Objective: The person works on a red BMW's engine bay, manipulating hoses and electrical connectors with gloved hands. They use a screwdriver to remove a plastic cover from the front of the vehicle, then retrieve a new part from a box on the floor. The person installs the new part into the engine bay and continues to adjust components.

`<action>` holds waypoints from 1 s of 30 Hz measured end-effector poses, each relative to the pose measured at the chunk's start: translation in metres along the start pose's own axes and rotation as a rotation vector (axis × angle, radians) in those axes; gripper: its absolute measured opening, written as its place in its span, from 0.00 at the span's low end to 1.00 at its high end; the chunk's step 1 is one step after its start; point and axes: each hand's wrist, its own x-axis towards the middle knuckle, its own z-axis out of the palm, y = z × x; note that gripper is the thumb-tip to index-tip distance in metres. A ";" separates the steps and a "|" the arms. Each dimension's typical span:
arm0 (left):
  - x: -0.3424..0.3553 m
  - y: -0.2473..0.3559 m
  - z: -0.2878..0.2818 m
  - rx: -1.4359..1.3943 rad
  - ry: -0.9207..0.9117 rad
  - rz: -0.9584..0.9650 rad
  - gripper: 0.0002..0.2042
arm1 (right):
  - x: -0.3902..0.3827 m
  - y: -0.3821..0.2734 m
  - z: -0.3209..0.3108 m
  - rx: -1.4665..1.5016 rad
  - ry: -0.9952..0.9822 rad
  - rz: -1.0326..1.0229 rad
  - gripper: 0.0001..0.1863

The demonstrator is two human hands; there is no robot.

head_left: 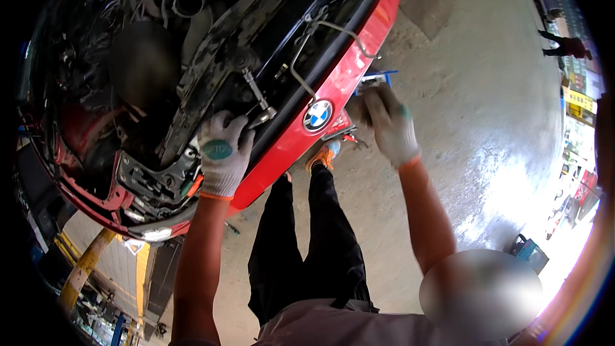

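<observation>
My left hand (224,150), in a white knit glove with a green patch, is closed at the front of an engine bay. Its fingers wrap the handle of a silver ratchet wrench (264,116). From the wrench's head a metal extension bar (254,88) runs to dark parts behind the car's red front panel (275,163). My right hand (392,127), gloved alike, is held off the panel's outer side, over the floor. Its fingers look stretched out and lie close together, somewhat blurred; a dark smear beside the fingertips cannot be made out.
A bent metal rod (296,70) stands over the panel's edge near a round badge (318,115). Below lie a blue-edged item (383,77) and a red tray with tools (339,125), close to my orange shoe (328,152). A person (567,45) is far right.
</observation>
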 end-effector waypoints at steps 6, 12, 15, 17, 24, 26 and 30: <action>-0.006 0.000 0.008 0.036 0.049 -0.005 0.13 | 0.176 0.061 0.008 -0.029 0.031 -0.029 0.15; -0.006 0.002 0.012 0.026 0.099 0.006 0.11 | 0.247 0.083 0.020 -0.305 -0.175 -0.046 0.15; -0.006 -0.002 0.011 0.030 0.085 0.018 0.10 | 0.239 0.079 0.020 -0.191 -0.030 -0.013 0.16; -0.008 -0.006 0.010 0.021 0.086 0.054 0.11 | 0.216 0.061 0.013 -0.095 0.215 0.016 0.16; -0.019 -0.020 0.003 -0.250 0.118 0.036 0.11 | 0.076 -0.040 0.016 0.326 0.030 -0.043 0.11; -0.023 -0.024 -0.003 -0.341 0.058 -0.120 0.11 | 0.049 -0.075 0.030 0.531 -0.089 0.104 0.12; -0.014 -0.024 -0.016 -0.441 0.169 -0.154 0.06 | 0.031 -0.104 0.075 0.262 -0.190 -0.099 0.15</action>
